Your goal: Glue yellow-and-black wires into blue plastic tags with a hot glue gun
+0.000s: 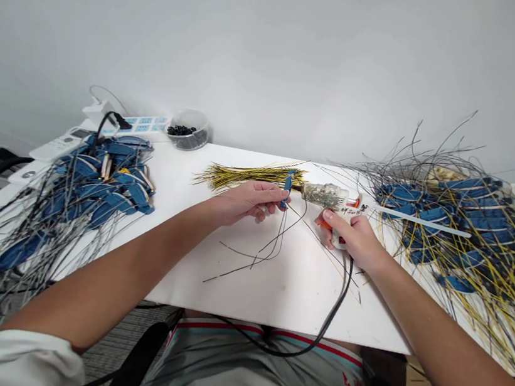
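Near the middle of the table my left hand [256, 202] pinches a small blue part with thin wires [287, 189], held upright. Its dark wires hang down toward the table. My right hand [351, 234] is wrapped round the handle of a hot glue gun [333, 198], which points left. The gun's nozzle is close to the blue part; whether they touch I cannot tell. A translucent glue stick [424, 222] sticks out of the gun's rear. Behind my left hand lies a bundle of yellow and black wires [236, 174].
On the left is a pile of blue wired parts [118, 168], beside a power strip [146, 123] and a clear bowl [198, 139] of small black pieces. More blue parts [473, 209] with yellow and black wires heap up at right. The gun's black cord [341, 299] drops over the table's front edge.
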Demonstrator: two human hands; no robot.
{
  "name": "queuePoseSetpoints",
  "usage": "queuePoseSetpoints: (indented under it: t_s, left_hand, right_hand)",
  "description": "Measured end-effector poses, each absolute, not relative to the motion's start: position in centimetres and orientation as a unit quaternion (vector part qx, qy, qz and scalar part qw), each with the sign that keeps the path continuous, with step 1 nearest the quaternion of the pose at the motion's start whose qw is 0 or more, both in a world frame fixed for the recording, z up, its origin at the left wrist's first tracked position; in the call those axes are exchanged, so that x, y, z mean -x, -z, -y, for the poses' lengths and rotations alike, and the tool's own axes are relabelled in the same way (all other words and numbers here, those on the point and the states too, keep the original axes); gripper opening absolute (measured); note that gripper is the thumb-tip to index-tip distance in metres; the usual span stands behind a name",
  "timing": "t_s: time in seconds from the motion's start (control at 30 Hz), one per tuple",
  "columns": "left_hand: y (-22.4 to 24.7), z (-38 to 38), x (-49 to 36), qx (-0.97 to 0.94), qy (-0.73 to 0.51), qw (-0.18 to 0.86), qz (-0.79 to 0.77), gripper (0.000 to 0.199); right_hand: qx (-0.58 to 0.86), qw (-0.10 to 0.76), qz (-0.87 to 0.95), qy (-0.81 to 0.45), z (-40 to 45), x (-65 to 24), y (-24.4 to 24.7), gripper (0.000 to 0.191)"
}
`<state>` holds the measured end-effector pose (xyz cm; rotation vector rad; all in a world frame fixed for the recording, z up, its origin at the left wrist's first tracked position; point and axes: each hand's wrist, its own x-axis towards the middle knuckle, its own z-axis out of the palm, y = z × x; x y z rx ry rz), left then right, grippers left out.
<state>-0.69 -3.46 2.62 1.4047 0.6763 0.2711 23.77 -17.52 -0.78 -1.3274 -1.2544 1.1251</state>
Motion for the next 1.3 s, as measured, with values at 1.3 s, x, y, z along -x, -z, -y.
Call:
queuePoseSetpoints:
  t_s: [1.3]
  left_hand:
    - [-2.6,3.5,0.6,-0.599,-0.133,0.722,-0.320,0.055]
  right_hand:
    - [0.568,0.514,0.446,-0.463,17.2,-24.0,-0.9,0.045]
